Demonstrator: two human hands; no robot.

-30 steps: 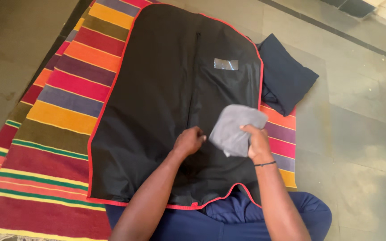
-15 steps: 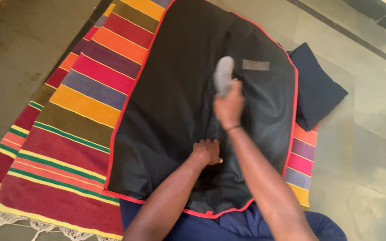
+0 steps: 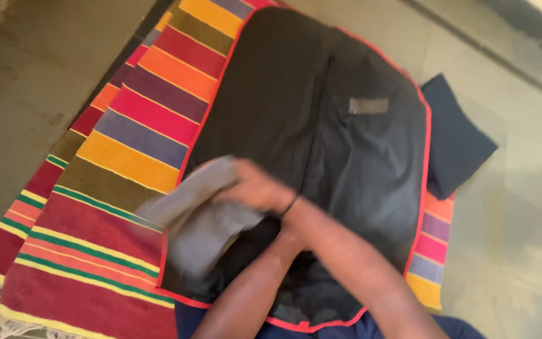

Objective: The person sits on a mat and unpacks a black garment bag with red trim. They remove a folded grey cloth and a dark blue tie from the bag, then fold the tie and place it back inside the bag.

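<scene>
Here the right hand (image 3: pixel 255 187) has its grip closed around a grey cloth (image 3: pixel 199 216). The cloth is blurry. It lies over the near left edge of a big black cover (image 3: pixel 321 157) with a red trim. Part of the cloth hangs past the trim, onto the striped rug (image 3: pixel 127 144).

The right arm crosses over the left arm. A thin dark band sits on the right wrist. The left hand (image 3: pixel 290 242) is tucked under the right arm, on the black cover. It is mostly hidden, so I cannot tell if its grip is wide or closed.

The black cover lies flat on the rug. It has a small grey patch (image 3: pixel 368 105) on its far right part. The rug has stripes in red, orange, yellow, green and purple. It lies on a grey stone floor (image 3: pixel 32 81). A dark blue folded cloth (image 3: pixel 456 141) lies just beside the right edge of the cover, partly on the floor.
</scene>
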